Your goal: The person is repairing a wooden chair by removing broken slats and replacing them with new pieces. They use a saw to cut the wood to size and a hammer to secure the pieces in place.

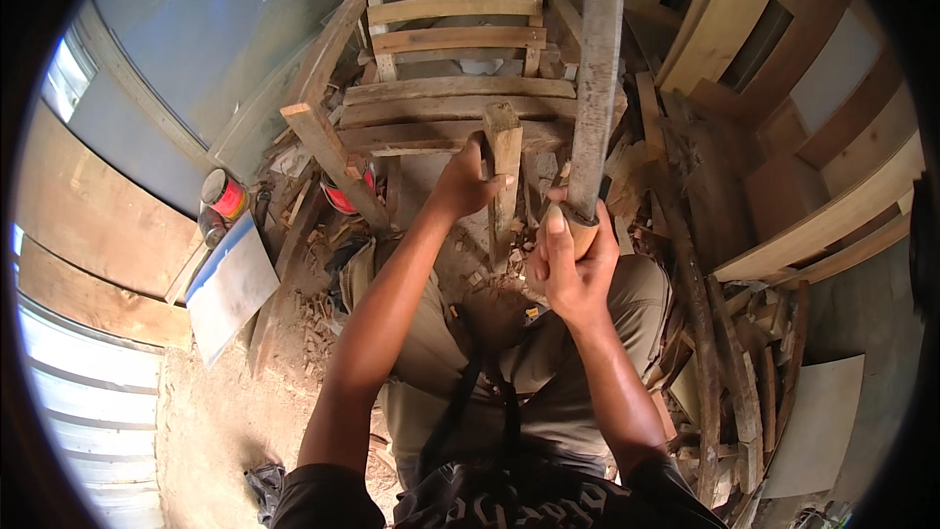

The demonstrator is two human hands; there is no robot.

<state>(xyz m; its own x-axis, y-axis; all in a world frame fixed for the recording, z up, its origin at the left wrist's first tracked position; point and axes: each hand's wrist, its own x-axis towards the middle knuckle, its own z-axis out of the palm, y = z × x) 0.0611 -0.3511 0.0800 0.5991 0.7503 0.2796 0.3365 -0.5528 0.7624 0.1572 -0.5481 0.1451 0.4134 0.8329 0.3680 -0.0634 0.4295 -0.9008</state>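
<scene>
My left hand (466, 182) is wrapped around an upright wooden post (503, 159) just below its top end. In my right hand (580, 269) is a machete (595, 88), gripped by its thick handle. Its long, broad grey blade points up and away from me, to the right of the post. Just beyond both hands stands a slatted wooden chair (455, 114) with a ladder-like back and rough seat boards. Whether the post is joined to the chair I cannot tell.
Wood chips and scraps (318, 318) litter the ground around my legs. Long timber pieces (693, 333) lie to the right, below a wooden frame (813, 235). At the left are a red can (225, 194) and a white-and-blue sheet (233, 284). Another red container (345, 194) sits beside the chair.
</scene>
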